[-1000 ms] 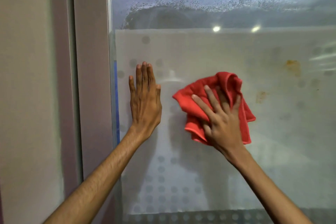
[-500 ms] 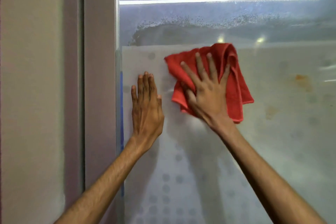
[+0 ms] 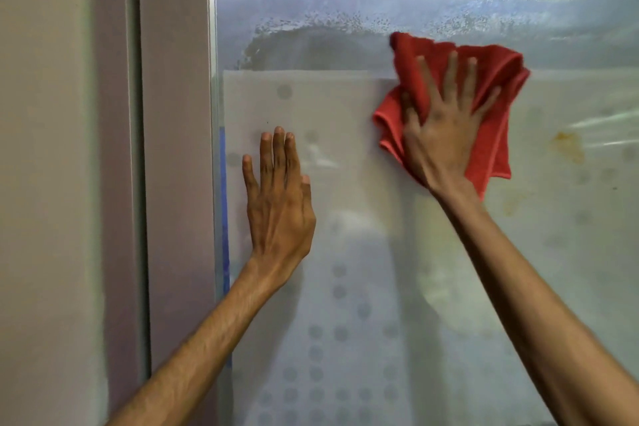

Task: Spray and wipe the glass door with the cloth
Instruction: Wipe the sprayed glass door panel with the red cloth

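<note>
On frosted glass door (image 3: 345,235) (spray-beaded up top), rt hand (image 3: 441,133) flattens cloth (image 3: 494,86).

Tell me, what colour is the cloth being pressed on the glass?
Red. The cloth shows clearly in the head view, under the right hand.

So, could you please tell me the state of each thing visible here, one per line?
glass door: partly wiped, spray droplets along the top
red cloth: crumpled, pressed flat on the glass
right hand: fingers spread over the cloth
left hand: flat on the glass, empty
yellowish stain: not yet wiped
</note>
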`<state>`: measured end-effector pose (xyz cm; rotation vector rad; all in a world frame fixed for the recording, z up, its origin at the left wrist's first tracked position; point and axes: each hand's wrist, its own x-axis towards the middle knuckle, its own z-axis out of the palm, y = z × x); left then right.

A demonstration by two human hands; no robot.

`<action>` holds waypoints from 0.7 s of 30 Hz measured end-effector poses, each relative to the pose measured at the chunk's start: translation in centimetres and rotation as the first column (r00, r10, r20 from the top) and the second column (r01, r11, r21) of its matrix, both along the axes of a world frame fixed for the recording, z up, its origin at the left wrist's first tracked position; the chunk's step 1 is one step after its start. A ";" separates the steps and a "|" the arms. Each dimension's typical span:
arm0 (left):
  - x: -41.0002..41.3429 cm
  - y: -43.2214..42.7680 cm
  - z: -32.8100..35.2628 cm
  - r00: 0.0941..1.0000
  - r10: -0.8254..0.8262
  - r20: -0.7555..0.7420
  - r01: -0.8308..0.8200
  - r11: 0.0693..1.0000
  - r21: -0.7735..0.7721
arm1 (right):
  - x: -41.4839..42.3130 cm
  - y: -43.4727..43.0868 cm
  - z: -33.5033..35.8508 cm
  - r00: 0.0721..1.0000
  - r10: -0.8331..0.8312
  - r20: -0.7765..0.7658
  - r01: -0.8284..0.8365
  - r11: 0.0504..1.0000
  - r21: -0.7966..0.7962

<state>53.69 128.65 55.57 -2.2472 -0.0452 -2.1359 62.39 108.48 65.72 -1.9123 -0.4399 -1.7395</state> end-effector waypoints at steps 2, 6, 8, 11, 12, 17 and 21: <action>0.0 0.1 -0.1 1.000 0.000 -0.001 0.000 1.000 0.018 | -0.8 1.9 -2.8 0.996 0.031 0.083 -0.020 0.991 -0.131; -0.2 0.3 -0.1 1.000 -0.012 -0.007 0.013 0.999 0.039 | -1.9 1.5 -13.4 0.992 0.054 0.116 -0.014 0.948 -0.319; -0.3 0.4 -0.4 0.999 -0.027 -0.023 0.028 0.999 0.038 | -1.2 -1.1 -16.8 0.993 0.027 0.111 0.010 0.946 -0.323; -0.4 0.0 -1.3 0.998 -0.034 -0.056 0.035 0.999 0.023 | 0.7 -5.2 -14.8 0.998 -0.064 0.018 0.067 0.982 -0.176; -0.3 -0.3 -1.5 0.998 -0.032 -0.059 0.033 0.999 0.007 | 1.0 -5.8 -12.9 0.996 -0.076 -0.038 0.071 0.993 -0.098; 0.2 -1.9 -1.8 0.999 0.010 -0.047 -0.014 0.997 -0.073 | 0.0 -2.9 -7.4 0.997 -0.027 -0.073 0.029 0.999 0.030; 0.5 -1.9 -2.1 1.000 0.020 -0.024 -0.022 0.997 -0.079 | -1.4 0.4 -13.9 0.999 0.032 -0.015 -0.034 0.983 -0.179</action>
